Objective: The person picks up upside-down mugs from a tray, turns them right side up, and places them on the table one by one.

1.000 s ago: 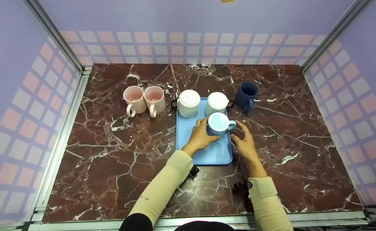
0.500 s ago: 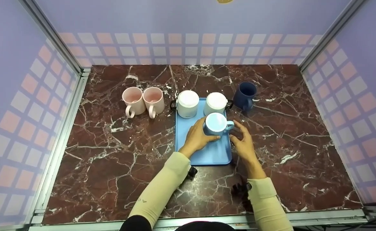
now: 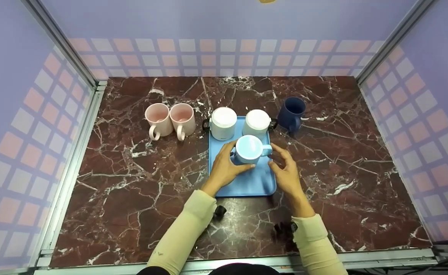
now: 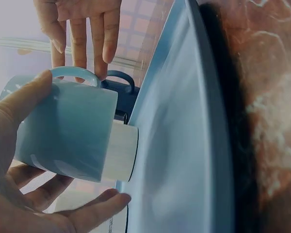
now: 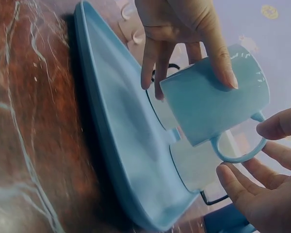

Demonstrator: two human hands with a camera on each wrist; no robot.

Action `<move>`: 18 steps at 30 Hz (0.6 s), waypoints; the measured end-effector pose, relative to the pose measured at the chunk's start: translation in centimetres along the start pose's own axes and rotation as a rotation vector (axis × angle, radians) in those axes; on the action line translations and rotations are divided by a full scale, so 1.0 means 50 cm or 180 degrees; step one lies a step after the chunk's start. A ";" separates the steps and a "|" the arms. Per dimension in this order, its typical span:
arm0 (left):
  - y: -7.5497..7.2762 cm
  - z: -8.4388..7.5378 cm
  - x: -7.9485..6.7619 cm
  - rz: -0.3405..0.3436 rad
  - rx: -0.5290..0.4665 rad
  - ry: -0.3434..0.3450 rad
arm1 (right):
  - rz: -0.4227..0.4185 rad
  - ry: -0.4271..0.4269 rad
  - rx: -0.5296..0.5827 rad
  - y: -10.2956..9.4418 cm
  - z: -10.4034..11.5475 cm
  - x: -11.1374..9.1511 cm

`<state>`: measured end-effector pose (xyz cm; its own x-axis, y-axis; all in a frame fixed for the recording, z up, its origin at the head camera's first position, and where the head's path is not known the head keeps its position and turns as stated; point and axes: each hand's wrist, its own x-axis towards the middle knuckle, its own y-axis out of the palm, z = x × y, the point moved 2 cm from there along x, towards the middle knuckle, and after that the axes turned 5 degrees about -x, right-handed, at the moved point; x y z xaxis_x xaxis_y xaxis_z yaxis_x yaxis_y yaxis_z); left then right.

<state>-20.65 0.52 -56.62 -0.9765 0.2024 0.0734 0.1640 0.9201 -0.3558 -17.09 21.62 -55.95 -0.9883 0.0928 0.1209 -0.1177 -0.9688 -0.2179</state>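
A light blue mug (image 3: 249, 149) is held just above the blue tray (image 3: 243, 189), its rim end facing down and its base up, slightly tilted in the right wrist view. My left hand (image 3: 224, 166) grips its body, thumb on the near side and fingers behind. The fingertips of my right hand (image 3: 286, 172) touch the mug's handle (image 5: 240, 155), fingers loosely spread. Behind the mug, two white mugs with black handles, a left one (image 3: 224, 124) and a right one (image 3: 256, 122), stand bottom up at the tray's far end.
Two pink mugs, a left one (image 3: 159, 121) and a right one (image 3: 183, 121), stand upright side by side left of the tray. A dark blue mug (image 3: 291, 114) stands upright to the right. Purple walls (image 3: 224, 23) enclose the marbled table (image 3: 132, 198).
Both hands have moved left over the tray with the light blue mug, away from the right white mug and slightly toward me. The other mugs and the tray have not moved.
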 end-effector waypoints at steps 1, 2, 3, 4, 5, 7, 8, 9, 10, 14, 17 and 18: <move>-0.003 0.000 -0.003 -0.0009 -0.0051 0.0022 | 0.0024 0.0001 -0.0001 0.003 0.003 -0.002; -0.007 0.000 -0.006 -0.0020 -0.0095 0.0042 | 0.0047 0.0008 0.0005 0.005 0.005 -0.004; -0.010 0.000 -0.009 -0.0028 -0.0138 0.0062 | 0.0066 0.0008 -0.0009 0.008 0.007 -0.006; -0.013 0.000 -0.011 -0.0033 -0.0175 0.0073 | 0.0089 0.0005 -0.0017 0.011 0.008 -0.008; -0.016 0.000 -0.014 -0.0035 -0.0191 0.0081 | 0.0100 -0.0002 -0.0013 0.013 0.010 -0.010; -0.023 -0.001 -0.019 -0.0035 -0.0225 0.0092 | 0.0105 -0.0026 0.0006 0.018 0.013 -0.015; -0.026 -0.001 -0.022 -0.0035 -0.0229 0.0090 | 0.0102 -0.0030 0.0015 0.020 0.014 -0.016; -0.030 -0.001 -0.025 -0.0028 -0.0240 0.0087 | 0.0096 -0.0044 0.0027 0.022 0.015 -0.018; -0.033 -0.001 -0.028 -0.0017 -0.0252 0.0081 | 0.0088 -0.0055 0.0051 0.024 0.015 -0.019; -0.046 -0.001 -0.039 0.0023 -0.0327 0.0051 | 0.0045 -0.0071 0.0154 0.032 0.014 -0.022; -0.053 -0.001 -0.047 0.0050 -0.0354 0.0034 | 0.0001 -0.0084 0.0214 0.036 0.014 -0.022; -0.056 -0.001 -0.049 0.0054 -0.0350 0.0042 | -0.0021 -0.0084 0.0224 0.037 0.015 -0.022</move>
<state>-18.71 -2.52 -55.76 -0.9717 0.2219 0.0807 0.1954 0.9476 -0.2527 -16.14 19.54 -55.78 -0.9845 0.0942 0.1477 -0.1162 -0.9820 -0.1486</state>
